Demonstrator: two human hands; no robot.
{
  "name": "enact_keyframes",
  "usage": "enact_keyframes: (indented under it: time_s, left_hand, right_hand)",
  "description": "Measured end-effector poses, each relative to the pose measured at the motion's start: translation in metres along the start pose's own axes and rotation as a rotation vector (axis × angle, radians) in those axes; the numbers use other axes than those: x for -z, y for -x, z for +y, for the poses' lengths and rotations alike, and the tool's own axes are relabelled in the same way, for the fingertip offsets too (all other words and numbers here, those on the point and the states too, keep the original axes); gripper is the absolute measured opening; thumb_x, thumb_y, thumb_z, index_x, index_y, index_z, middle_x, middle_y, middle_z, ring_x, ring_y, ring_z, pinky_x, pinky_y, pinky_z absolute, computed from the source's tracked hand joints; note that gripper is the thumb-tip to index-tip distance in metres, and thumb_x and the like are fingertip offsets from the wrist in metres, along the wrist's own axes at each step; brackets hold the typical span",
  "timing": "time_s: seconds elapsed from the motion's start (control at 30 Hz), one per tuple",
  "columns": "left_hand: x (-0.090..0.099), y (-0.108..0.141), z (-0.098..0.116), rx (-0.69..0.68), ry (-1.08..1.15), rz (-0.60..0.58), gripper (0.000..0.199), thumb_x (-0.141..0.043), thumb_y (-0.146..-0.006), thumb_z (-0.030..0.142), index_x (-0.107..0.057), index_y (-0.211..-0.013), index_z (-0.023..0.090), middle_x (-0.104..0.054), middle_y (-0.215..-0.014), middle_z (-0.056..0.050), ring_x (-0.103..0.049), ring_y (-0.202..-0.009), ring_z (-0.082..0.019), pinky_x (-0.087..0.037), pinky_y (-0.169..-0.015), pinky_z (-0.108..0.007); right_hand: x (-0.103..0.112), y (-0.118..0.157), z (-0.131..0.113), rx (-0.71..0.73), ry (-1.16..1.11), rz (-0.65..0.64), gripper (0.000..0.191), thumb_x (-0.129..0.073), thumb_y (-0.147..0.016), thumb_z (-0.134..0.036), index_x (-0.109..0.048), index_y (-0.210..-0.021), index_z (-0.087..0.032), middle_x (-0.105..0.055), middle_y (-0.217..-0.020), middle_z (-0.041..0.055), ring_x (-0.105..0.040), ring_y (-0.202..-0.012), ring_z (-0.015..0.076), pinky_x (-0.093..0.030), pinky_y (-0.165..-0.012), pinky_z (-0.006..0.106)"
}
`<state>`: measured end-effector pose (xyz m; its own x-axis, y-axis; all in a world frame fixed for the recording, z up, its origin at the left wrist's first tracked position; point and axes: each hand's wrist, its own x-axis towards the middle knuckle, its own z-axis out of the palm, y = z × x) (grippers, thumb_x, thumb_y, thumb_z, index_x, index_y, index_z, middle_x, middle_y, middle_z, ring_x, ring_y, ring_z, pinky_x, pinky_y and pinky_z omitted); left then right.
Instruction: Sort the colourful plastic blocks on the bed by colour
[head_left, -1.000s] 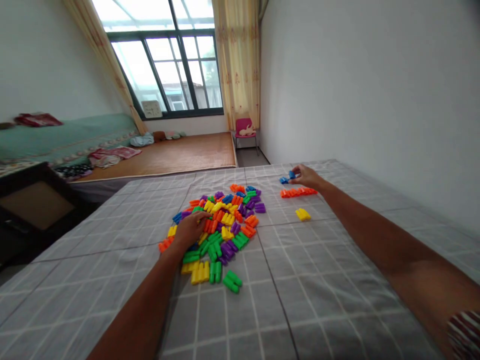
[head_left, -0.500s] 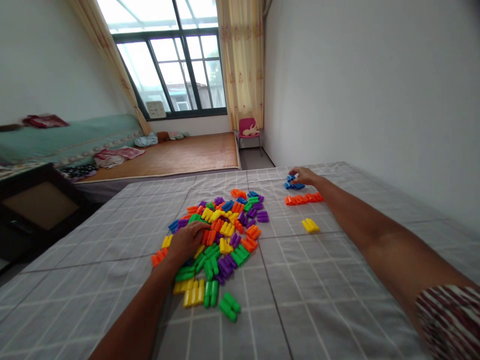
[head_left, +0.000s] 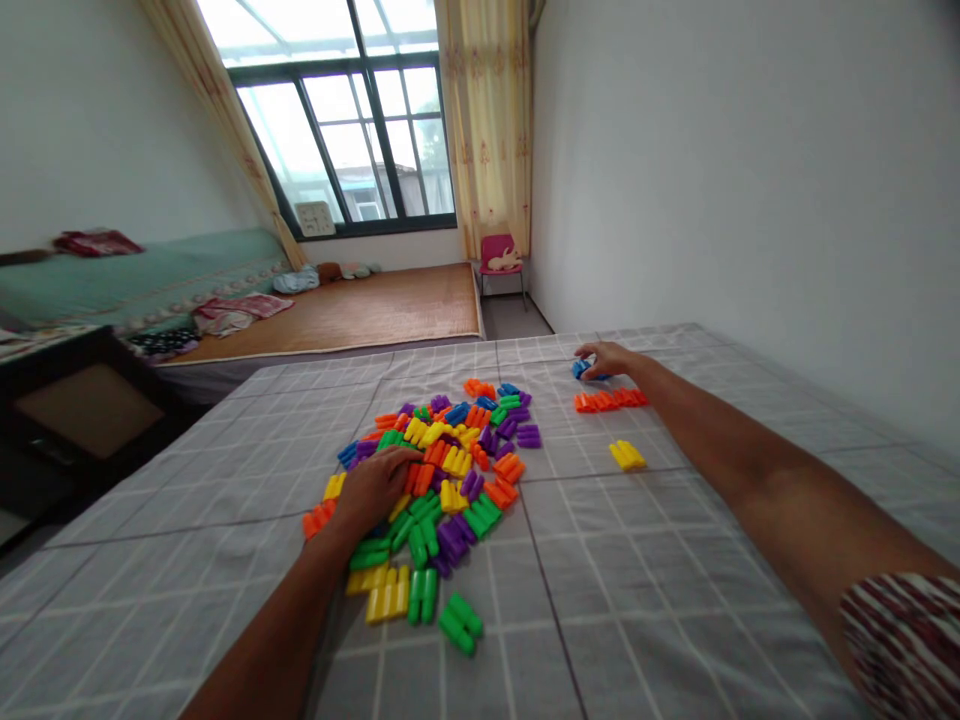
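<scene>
My left hand (head_left: pixel 375 486) lies on the left part of a pile of plastic building blocks (head_left: pixel 456 462) in orange, yellow, green, purple and blue. Its fingers stretch over the blocks, and nothing shows in its grasp. Farther off on the right, my right hand (head_left: pixel 609 358) is closed at some blue blocks (head_left: pixel 580 370); its fingers partly cover them. Just nearer than that hand runs a row of orange blocks (head_left: pixel 610 400). A few yellow blocks (head_left: pixel 628 456) lie together below the row.
A grey checked cloth (head_left: pixel 615 600) covers the table. Green blocks (head_left: pixel 460 622) lie at the pile's near edge. Beyond the table are a bed with a brown mat (head_left: pixel 390 305), a pink chair (head_left: pixel 496 245) and a window. A dark cabinet (head_left: pixel 82 420) stands left; a white wall is on the right.
My right hand has come down and slightly left over the blue blocks, covering more of them. My left hand stays on the pile. The view has shifted slightly.
</scene>
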<state>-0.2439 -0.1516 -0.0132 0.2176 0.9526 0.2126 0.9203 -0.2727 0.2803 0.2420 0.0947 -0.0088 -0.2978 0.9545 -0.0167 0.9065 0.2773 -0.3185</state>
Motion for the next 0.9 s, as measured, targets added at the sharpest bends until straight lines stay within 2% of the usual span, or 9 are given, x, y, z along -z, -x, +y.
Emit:
enact_keyframes:
  time_s: [0.1, 0.2, 0.37, 0.47, 0.6, 0.67, 0.73, 0.9]
  left_hand:
    - [0.000, 0.000, -0.001, -0.012, -0.001, -0.001, 0.034, -0.040, -0.088, 0.026, -0.069, -0.105, 0.027, -0.070, -0.114, 0.000, -0.065, -0.100, -0.020, -0.050, -0.085, -0.030]
    - [-0.001, 0.000, -0.001, -0.019, 0.004, 0.004, 0.034, -0.040, -0.087, 0.026, -0.069, -0.105, 0.026, -0.070, -0.113, 0.000, -0.065, -0.100, -0.020, -0.050, -0.085, -0.030]
    - [0.000, 0.000, -0.001, -0.010, -0.004, 0.004, 0.035, -0.039, -0.088, 0.026, -0.069, -0.105, 0.026, -0.070, -0.113, -0.001, -0.065, -0.100, -0.020, -0.050, -0.084, -0.030]
    - [0.001, 0.000, 0.000, -0.015, 0.001, 0.003, 0.035, -0.039, -0.088, 0.027, -0.069, -0.106, 0.026, -0.070, -0.112, -0.001, -0.065, -0.099, -0.020, -0.050, -0.084, -0.031]
    - [0.001, 0.000, 0.002, 0.006, 0.004, 0.012, 0.035, -0.041, -0.086, 0.026, -0.070, -0.107, 0.028, -0.071, -0.111, 0.000, -0.066, -0.096, -0.020, -0.051, -0.081, -0.029]
    - [0.002, 0.000, 0.002, 0.016, 0.002, 0.011, 0.035, -0.042, -0.086, 0.026, -0.070, -0.107, 0.028, -0.071, -0.111, 0.000, -0.066, -0.095, -0.020, -0.050, -0.079, -0.029]
    - [0.002, 0.000, 0.003, 0.016, 0.006, 0.004, 0.036, -0.041, -0.086, 0.026, -0.070, -0.107, 0.027, -0.070, -0.112, 0.000, -0.066, -0.096, -0.020, -0.050, -0.080, -0.029]
    - [0.002, 0.000, 0.004, 0.029, -0.009, -0.007, 0.036, -0.040, -0.087, 0.026, -0.070, -0.107, 0.027, -0.070, -0.113, -0.001, -0.066, -0.097, -0.020, -0.050, -0.080, -0.029]
  right_hand:
    - [0.001, -0.001, -0.001, 0.010, 0.028, -0.043, 0.056, -0.075, -0.062, -0.034, -0.066, -0.116, -0.022, -0.069, -0.114, 0.0050, -0.066, -0.094, 0.0222, -0.051, -0.080, 0.028]
    - [-0.003, -0.002, -0.004, 0.021, 0.069, -0.033, 0.051, -0.075, -0.063, -0.036, -0.069, -0.111, -0.022, -0.070, -0.110, 0.0046, -0.066, -0.093, 0.0223, -0.051, -0.080, 0.028]
    - [0.000, -0.003, -0.007, 0.044, 0.000, -0.059, 0.061, -0.078, -0.061, -0.038, -0.065, -0.118, -0.021, -0.069, -0.112, 0.0071, -0.066, -0.094, 0.0221, -0.052, -0.078, 0.028]
    - [0.014, 0.001, 0.004, 0.008, -0.118, -0.019, 0.069, -0.076, -0.063, -0.045, -0.061, -0.125, -0.018, -0.066, -0.118, 0.0123, -0.065, -0.096, 0.0231, -0.053, -0.078, 0.029]
    - [0.024, 0.011, 0.028, -0.013, -0.136, -0.055, 0.064, -0.081, -0.055, -0.041, -0.068, -0.114, -0.019, -0.069, -0.112, 0.0118, -0.066, -0.097, 0.0258, -0.053, -0.080, 0.033]
    - [0.020, 0.015, 0.035, -0.017, -0.110, -0.088, 0.061, -0.083, -0.051, -0.037, -0.071, -0.108, -0.022, -0.071, -0.108, 0.0089, -0.067, -0.093, 0.0257, -0.054, -0.077, 0.033]
    - [0.013, 0.018, 0.038, -0.033, -0.066, -0.067, 0.054, -0.082, -0.051, -0.036, -0.073, -0.103, -0.024, -0.072, -0.103, 0.0065, -0.068, -0.089, 0.0247, -0.053, -0.074, 0.032]
    - [0.005, 0.024, 0.044, -0.111, -0.005, -0.045, 0.042, -0.079, -0.054, -0.030, -0.074, -0.095, -0.021, -0.073, -0.097, 0.0050, -0.067, -0.085, 0.0234, -0.052, -0.076, 0.032]
